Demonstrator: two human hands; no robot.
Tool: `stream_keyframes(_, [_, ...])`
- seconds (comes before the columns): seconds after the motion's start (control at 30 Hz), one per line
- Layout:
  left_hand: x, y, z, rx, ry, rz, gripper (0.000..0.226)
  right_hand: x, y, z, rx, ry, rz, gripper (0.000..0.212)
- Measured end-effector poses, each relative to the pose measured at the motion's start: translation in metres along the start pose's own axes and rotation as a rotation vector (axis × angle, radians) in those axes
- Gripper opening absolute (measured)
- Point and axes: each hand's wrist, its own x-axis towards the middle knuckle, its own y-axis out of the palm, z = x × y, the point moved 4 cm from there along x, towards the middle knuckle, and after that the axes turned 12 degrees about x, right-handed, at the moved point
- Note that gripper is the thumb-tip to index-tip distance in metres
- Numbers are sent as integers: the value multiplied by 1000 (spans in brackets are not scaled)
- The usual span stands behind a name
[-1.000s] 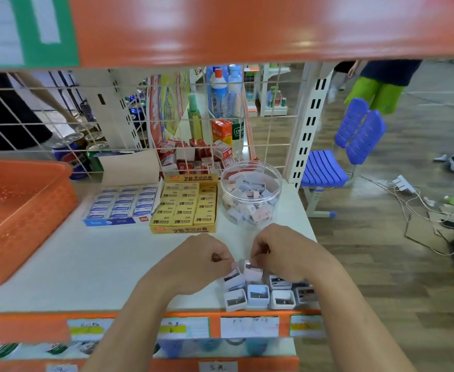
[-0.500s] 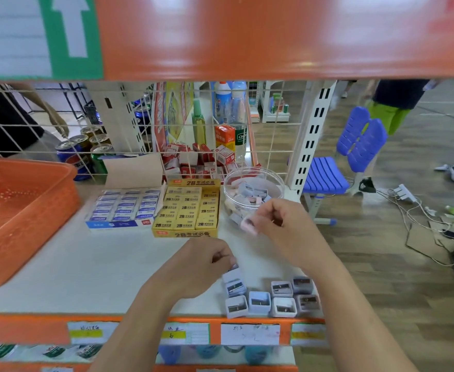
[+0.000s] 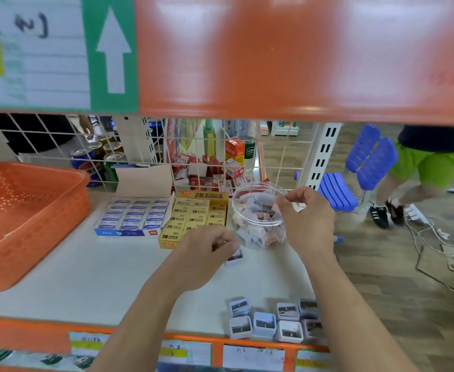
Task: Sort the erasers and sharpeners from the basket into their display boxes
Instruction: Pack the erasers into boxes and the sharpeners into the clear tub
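Note:
My right hand (image 3: 307,221) hovers over the rim of a clear round tub (image 3: 250,237) full of pink and lilac sharpeners, and a small pink sharpener (image 3: 275,207) sits pinched at its fingertips. Lower and to the left of the tub, my left hand (image 3: 207,251) holds a lilac sharpener (image 3: 235,257) just above the shelf. Several more lilac sharpeners (image 3: 266,322) lie in a cluster at the shelf's front edge. A blue eraser box (image 3: 132,216) and a yellow 2B eraser box (image 3: 196,216) stand side by side behind my left hand. The orange basket (image 3: 32,210) is at the left.
The white shelf (image 3: 99,269) has an orange front lip with price labels. A wire grid backs it, with cans, red cartons and bottles behind. An orange shelf edge hangs overhead. On the right are a blue chair (image 3: 354,178), floor cables and a person's legs (image 3: 419,178).
My right hand rose from the sharpeners at the front edge to the tub, carrying a pink one. My left hand lifted a lilac sharpener and moved it toward the tub. The camera tilted upward.

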Motion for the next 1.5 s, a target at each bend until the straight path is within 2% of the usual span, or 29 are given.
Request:
stream_keyframes(0.07, [7, -4, -4, -17, 6, -37, 18, 1, -1, 0, 0, 5, -4, 4])
stream_keyframes(0.23, [29, -14, -20, -40, 37, -140, 15, 2, -11, -1, 74, -2, 2, 18])
stream_keyframes(0.33, [45, -19, -35, 8, 46, -172, 13, 1, -17, -6, 100, 7, 39, 15])
stream_keyframes(0.67, [95, -9, -64, 57, 71, -310, 15, -2, -31, -29, -96, 36, 224, 21])
stream_keyframes(0.93, [88, -5, -57, 24, 90, -312, 13, -12, -25, -33, -165, 57, 483, 17])
stream_keyframes(1.1, [69, -11, -50, -9, 87, -314, 8, -22, -14, -32, -183, 77, 630, 33])
stream_keyframes(1.3, [44, -8, -38, 11, 86, -205, 9, -32, -2, -24, -244, 16, 686, 40])
stream_keyframes(1.5, [24, -14, -27, -10, 47, -290, 7, -38, 0, -24, -270, 25, 695, 42])
